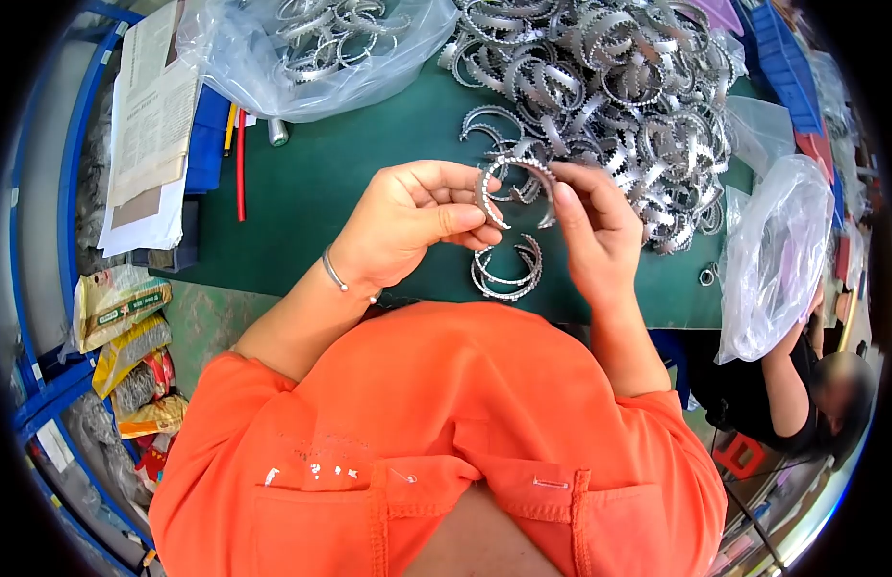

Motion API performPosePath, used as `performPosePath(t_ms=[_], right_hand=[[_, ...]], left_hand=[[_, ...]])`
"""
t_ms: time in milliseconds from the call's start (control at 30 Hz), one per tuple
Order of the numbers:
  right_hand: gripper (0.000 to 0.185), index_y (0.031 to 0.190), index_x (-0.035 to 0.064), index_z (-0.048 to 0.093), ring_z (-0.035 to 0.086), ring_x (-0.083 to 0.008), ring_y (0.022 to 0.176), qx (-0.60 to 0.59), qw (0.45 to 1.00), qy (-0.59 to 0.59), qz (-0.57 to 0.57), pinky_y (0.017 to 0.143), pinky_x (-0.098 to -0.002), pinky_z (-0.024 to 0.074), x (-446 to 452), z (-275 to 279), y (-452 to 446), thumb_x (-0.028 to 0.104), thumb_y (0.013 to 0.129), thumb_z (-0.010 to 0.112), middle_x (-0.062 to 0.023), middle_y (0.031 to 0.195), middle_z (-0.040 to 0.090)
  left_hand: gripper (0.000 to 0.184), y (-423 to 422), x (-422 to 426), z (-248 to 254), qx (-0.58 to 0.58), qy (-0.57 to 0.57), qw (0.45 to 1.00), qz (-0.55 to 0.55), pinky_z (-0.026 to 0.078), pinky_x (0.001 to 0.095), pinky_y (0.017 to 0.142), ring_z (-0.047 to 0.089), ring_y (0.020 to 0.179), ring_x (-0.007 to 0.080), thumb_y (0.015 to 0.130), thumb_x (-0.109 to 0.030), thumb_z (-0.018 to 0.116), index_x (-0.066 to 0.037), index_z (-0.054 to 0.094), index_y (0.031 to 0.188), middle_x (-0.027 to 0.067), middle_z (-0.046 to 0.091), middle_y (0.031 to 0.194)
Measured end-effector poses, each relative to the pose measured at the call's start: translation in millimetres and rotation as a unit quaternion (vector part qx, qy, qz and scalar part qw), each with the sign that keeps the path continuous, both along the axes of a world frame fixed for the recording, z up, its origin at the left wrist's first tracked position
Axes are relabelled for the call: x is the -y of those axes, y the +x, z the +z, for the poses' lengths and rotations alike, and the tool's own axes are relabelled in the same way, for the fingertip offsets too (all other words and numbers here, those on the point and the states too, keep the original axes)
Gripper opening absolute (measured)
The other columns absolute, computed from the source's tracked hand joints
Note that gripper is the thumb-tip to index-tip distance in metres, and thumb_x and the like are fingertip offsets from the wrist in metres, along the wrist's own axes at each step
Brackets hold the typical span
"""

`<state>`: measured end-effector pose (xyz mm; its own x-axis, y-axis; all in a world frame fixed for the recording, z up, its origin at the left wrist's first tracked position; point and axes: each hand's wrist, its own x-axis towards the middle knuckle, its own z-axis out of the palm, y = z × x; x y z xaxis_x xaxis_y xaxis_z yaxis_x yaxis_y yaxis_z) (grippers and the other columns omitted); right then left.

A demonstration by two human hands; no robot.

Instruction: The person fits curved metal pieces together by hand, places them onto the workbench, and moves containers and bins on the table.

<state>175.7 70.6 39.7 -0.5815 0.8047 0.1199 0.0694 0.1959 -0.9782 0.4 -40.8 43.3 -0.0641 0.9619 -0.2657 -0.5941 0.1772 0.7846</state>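
Between my two hands I hold a toothed, C-shaped metal ring [486, 188] above the green table, its gap facing me. My left hand [417, 210] pinches the ring's left side between thumb and fingers. On its right side, the thumb and fingers of my right hand [596, 219] are closed. Just below, a couple of similar open rings [508, 287] lie nested on the table near its front edge. More loose rings [491, 123] lie right behind my hands, partly hidden by them.
A large heap of toothed metal rings [609, 77] covers the back right. At the back left, a clear plastic bag [301, 101] holds more rings. A red stick [241, 168] and papers [148, 135] lie left. Another person [787, 385] is at the right, beside a plastic bag [773, 250].
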Motion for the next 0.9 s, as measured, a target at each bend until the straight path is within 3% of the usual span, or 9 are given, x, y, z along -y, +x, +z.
performPosePath(t_ms=[33, 133, 200, 300, 400, 500, 600, 700, 900], right_hand=[[0.015, 0.097, -0.0013, 0.060, 0.058, -0.0148, 0.068, 0.041, 0.969, 0.241, -0.030, 0.058, -0.0233, 0.0448, 0, -3, -2, 0.004, 0.083, 0.058, -0.0099, 0.079, 0.061], [0.012, 0.092, 0.0000, 0.062, 0.056, -0.0174, 0.072, -0.012, 0.973, 0.231, 0.001, 0.062, -0.0258, 0.0439, 4, 7, -7, 0.003, 0.081, 0.059, -0.0105, 0.080, 0.060], [0.012, 0.091, -0.0008, 0.061, 0.056, -0.0153, 0.068, 0.006, 0.989, 0.118, 0.091, 0.060, -0.0246, 0.0442, 13, 13, -8, 0.004, 0.080, 0.061, -0.0096, 0.078, 0.060], [0.012, 0.093, -0.0013, 0.058, 0.055, -0.0085, 0.061, -0.044, 0.994, -0.052, 0.085, 0.056, -0.0201, 0.0441, 21, 2, -11, 0.005, 0.083, 0.060, -0.0053, 0.074, 0.060], [0.015, 0.094, -0.0017, 0.057, 0.054, -0.0084, 0.059, -0.118, 0.937, -0.313, 0.099, 0.051, -0.0200, 0.0445, 10, 2, -4, 0.012, 0.086, 0.058, -0.0051, 0.074, 0.060], [0.018, 0.095, -0.0020, 0.054, 0.054, -0.0107, 0.057, -0.210, 0.866, -0.439, 0.118, 0.048, -0.0220, 0.0464, 4, -4, -2, 0.015, 0.090, 0.052, -0.0085, 0.074, 0.059], [0.020, 0.094, -0.0018, 0.054, 0.054, -0.0115, 0.057, -0.243, 0.826, -0.493, 0.126, 0.048, -0.0236, 0.0481, 2, -6, -2, 0.017, 0.091, 0.051, -0.0082, 0.072, 0.057], [0.021, 0.095, -0.0021, 0.054, 0.053, -0.0114, 0.057, -0.234, 0.821, -0.507, 0.115, 0.048, -0.0235, 0.0480, 2, -9, -1, 0.018, 0.091, 0.050, -0.0080, 0.071, 0.056], [0.026, 0.106, -0.0032, 0.050, 0.057, -0.0117, 0.063, -0.184, 0.884, -0.421, 0.088, 0.054, -0.0238, 0.0524, 3, -5, 2, 0.018, 0.091, 0.049, -0.0103, 0.079, 0.059]], left_hand=[[0.026, 0, 0, 0, -0.006, 0.002, 1.000, 0.001, 0.054, 0.0290, 0.069, 0.064, 0.076, 0.0192, 0.081, -0.001, 0.059, 0.005, 0.056, 0.106, 0.0130, 0.063, 0.088], [0.024, 6, -1, 3, -0.088, 0.008, 0.996, 0.018, 0.054, 0.0287, 0.069, 0.064, 0.075, 0.0183, 0.079, 0.001, 0.061, 0.005, 0.056, 0.102, 0.0127, 0.063, 0.087], [0.022, 16, -1, 4, -0.106, 0.029, 0.993, 0.032, 0.053, 0.0276, 0.068, 0.063, 0.075, 0.0169, 0.079, 0.002, 0.061, 0.005, 0.057, 0.100, 0.0122, 0.063, 0.086], [0.019, 18, 2, 6, -0.154, 0.052, 0.985, 0.054, 0.051, 0.0248, 0.065, 0.061, 0.073, 0.0135, 0.079, 0.003, 0.062, 0.005, 0.057, 0.097, 0.0099, 0.062, 0.085], [0.017, 9, -2, 0, -0.289, 0.088, 0.943, 0.139, 0.046, 0.0196, 0.056, 0.055, 0.067, 0.0082, 0.083, -0.003, 0.059, 0.003, 0.056, 0.099, 0.0040, 0.057, 0.090], [0.023, -5, -3, 2, -0.319, -0.018, 0.943, 0.097, 0.048, 0.0201, 0.058, 0.058, 0.070, 0.0108, 0.089, -0.011, 0.053, 0.002, 0.054, 0.108, 0.0067, 0.059, 0.092], [0.031, -8, 0, 1, -0.046, -0.044, 0.998, -0.015, 0.054, 0.0262, 0.065, 0.063, 0.076, 0.0174, 0.093, -0.015, 0.042, 0.003, 0.049, 0.117, 0.0131, 0.062, 0.094], [0.030, -4, 2, -1, -0.030, -0.030, 0.999, -0.008, 0.054, 0.0276, 0.064, 0.063, 0.074, 0.0181, 0.093, -0.014, 0.043, 0.004, 0.048, 0.117, 0.0127, 0.062, 0.087], [0.030, -6, 3, 0, -0.009, -0.032, 0.999, 0.014, 0.055, 0.0282, 0.060, 0.064, 0.069, 0.0196, 0.092, -0.013, 0.044, 0.005, 0.050, 0.115, 0.0115, 0.062, 0.082]])
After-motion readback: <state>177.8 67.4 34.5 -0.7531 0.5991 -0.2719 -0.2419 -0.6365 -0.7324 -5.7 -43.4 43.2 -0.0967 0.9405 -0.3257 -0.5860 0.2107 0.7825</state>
